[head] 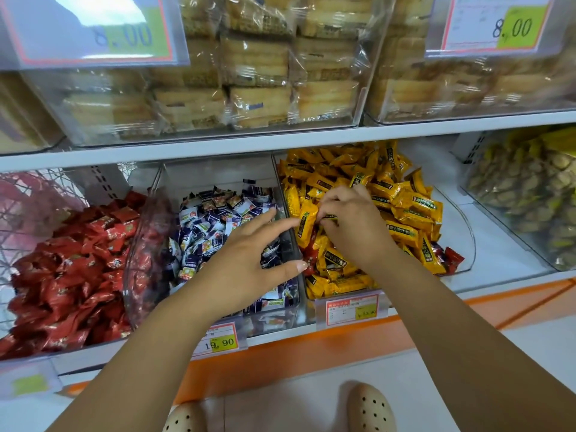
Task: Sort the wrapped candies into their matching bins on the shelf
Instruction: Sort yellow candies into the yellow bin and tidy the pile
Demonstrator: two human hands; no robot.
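Right hand (pixel 352 219) grip closed, fingertips pinching a yellow candy (pixel 307 224) over the yellow bin (pixel 472 241). Left hand (pixel 249 254) grip apart, fingers spread above the blue-white bin (pixel 274 319), holding nothing, beside the clear divider (pixel 295 244). Stray red candy (pixel 453 258) lies at the yellow bin's front-right edge.

On the lower shelf (pixel 495 235) three candy bins (pixel 218 179) sit side by side, under an upper shelf (pixel 280 141) carrying packaged cakes (pixel 258 101).

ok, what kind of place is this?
Most likely a shop's loose-sweets aisle: clear bins of wrapped candies, price tags clipped to the bin fronts, bagged biscuits on the shelf above.
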